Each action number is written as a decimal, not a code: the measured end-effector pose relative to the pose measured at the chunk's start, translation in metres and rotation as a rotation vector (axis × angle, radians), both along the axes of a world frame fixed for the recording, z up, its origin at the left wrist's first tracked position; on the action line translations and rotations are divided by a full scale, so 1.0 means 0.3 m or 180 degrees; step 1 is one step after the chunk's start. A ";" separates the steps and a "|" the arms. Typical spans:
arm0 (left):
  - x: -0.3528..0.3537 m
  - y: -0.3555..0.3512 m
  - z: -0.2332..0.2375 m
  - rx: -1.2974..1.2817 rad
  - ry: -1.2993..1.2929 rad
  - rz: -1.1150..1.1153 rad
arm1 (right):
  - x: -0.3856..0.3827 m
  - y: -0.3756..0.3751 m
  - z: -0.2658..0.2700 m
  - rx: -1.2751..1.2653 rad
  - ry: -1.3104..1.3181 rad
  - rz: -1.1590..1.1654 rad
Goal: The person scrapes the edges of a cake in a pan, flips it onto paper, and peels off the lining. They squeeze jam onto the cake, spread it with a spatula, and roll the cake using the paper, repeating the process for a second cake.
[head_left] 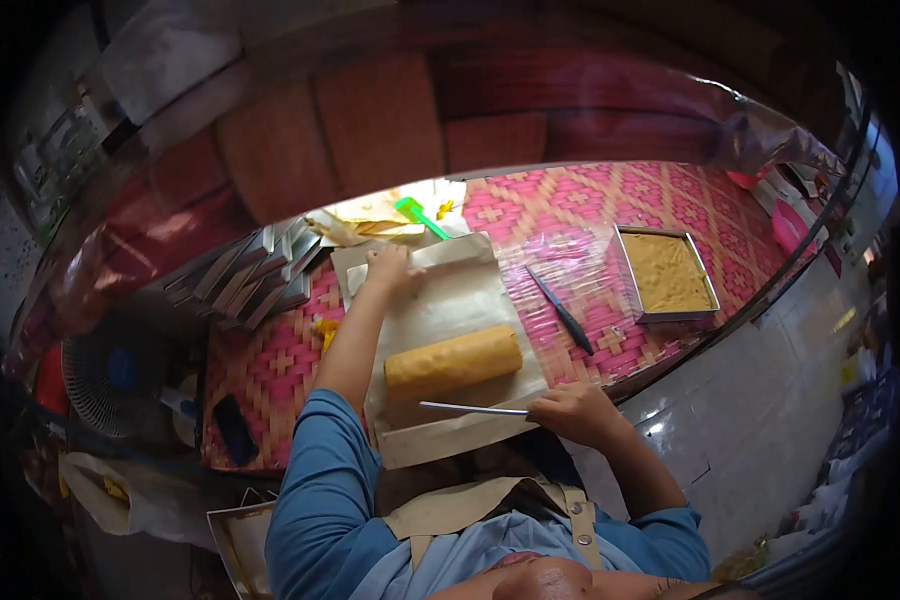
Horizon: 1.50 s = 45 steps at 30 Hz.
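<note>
A golden-brown rolled cake (453, 362) lies crosswise on a sheet of baking paper (450, 300), its left end slightly lower in view. At the paper's far left corner, my left hand (388, 268) has its fingers closed on the folded-over edge. My right hand (575, 412) grips one end of a thin metal rod (473, 408), which points left just in front of the cake, over the near part of the paper. To the right of the paper rests a dark-handled knife (562, 312).
A square metal tin (667, 272) of flat sponge cake stands at the right. Behind the paper, a green spatula (420, 217) lies on stained sheets. Stacked metal tins (245, 278), a phone (235, 430) and a fan (115, 385) are on the left. A low shelf (370, 120) overhangs the table.
</note>
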<state>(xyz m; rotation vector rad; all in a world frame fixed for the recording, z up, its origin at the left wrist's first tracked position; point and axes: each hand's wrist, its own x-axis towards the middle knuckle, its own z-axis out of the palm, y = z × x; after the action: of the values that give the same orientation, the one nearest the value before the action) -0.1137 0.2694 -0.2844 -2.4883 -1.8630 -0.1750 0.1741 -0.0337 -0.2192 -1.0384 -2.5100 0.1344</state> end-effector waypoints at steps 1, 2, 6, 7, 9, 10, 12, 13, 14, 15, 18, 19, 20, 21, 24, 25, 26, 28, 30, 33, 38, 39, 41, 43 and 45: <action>-0.003 -0.005 0.010 0.0142 -0.0064 -0.0090 | 0.025 -0.006 0.007 0.0022 0.0192 -0.0160; -0.008 -0.021 0.010 0.0787 -0.0160 -0.0230 | 0.055 -0.007 0.014 -0.0018 0.0264 -0.0270; -0.006 -0.143 0.112 0.1115 -0.0645 -0.0716 | 0.147 0.044 0.023 0.0488 0.0844 -0.0854; 0.012 -0.240 0.172 0.1339 -0.0786 -0.0911 | 0.164 0.069 0.028 0.0719 0.0927 -0.1121; 0.041 -0.454 0.253 0.1642 -0.0756 -0.1193 | 0.176 0.110 0.064 0.1396 0.1038 -0.1790; 0.054 -0.566 0.270 0.1883 -0.0774 -0.1312 | 0.171 0.128 0.093 0.1492 0.1057 -0.1839; 0.060 -0.810 0.299 0.1567 -0.0490 -0.1482 | 0.126 0.153 0.159 0.1645 0.1161 -0.1731; 0.059 -0.901 0.288 0.1346 -0.0526 -0.1610 | 0.087 0.166 0.183 0.1600 0.1174 -0.1714; 0.060 -0.967 0.241 0.1257 -0.0642 -0.1678 | 0.042 0.176 0.204 0.1522 0.1089 -0.1306; 0.059 -1.019 0.194 0.1054 -0.0582 -0.1723 | -0.003 0.184 0.212 0.1442 0.1003 -0.0893; 0.068 -1.096 0.060 0.0662 -0.0623 -0.1547 | -0.141 0.209 0.161 0.1048 0.0648 -0.0155; 0.076 -1.107 0.028 0.0528 -0.0544 -0.1412 | -0.180 0.211 0.145 0.0860 0.0436 0.0081; 0.082 -1.107 -0.002 0.0413 -0.0465 -0.1285 | -0.217 0.212 0.128 0.0712 0.0164 0.0239; 0.086 -1.108 -0.029 0.0372 -0.0470 -0.1251 | -0.247 0.211 0.104 0.0555 -0.0108 0.0393; 0.095 -1.091 -0.127 0.1135 -0.0647 -0.1160 | -0.296 0.238 -0.030 0.0532 -0.0265 0.0644; 0.093 -1.084 -0.120 0.1121 -0.0657 -0.1151 | -0.297 0.240 -0.065 0.0515 -0.0271 0.0651; 0.089 -1.070 -0.105 0.0967 -0.0576 -0.1088 | -0.294 0.241 -0.096 0.0330 -0.0335 0.0578; 0.079 -1.038 -0.102 0.0694 -0.0252 -0.0897 | -0.287 0.250 -0.140 0.0150 -0.0408 0.0512; 0.085 -1.018 -0.120 0.0827 -0.0539 -0.0846 | -0.278 0.246 -0.176 0.0154 -0.0286 0.0611; 0.125 -1.039 -0.171 0.0305 -0.0736 -0.0758 | -0.280 0.230 -0.188 0.0294 -0.0462 0.0679; 0.186 -1.058 -0.246 0.0623 -0.0497 -0.1139 | -0.282 0.183 -0.194 0.0521 -0.0675 0.0793; 0.186 -1.054 -0.298 0.0738 -0.0074 -0.1017 | -0.285 0.172 -0.199 0.0569 -0.0719 0.0795; 0.198 -1.051 -0.313 0.0955 -0.0027 -0.0900 | -0.287 0.173 -0.230 0.0783 -0.0650 0.0771; 0.202 -1.047 -0.319 0.1140 0.0016 -0.0788 | -0.286 0.178 -0.253 0.1047 -0.0701 0.0686; 0.202 -1.036 -0.312 0.1414 0.0082 -0.0931 | -0.289 0.211 -0.271 0.1285 -0.0713 0.0675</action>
<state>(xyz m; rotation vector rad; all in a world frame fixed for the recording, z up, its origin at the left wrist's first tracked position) -0.0532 -0.0415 -0.3779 -2.4052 -1.2633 -0.4991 0.0874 0.0295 -0.3004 -0.6535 -2.6834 -0.4336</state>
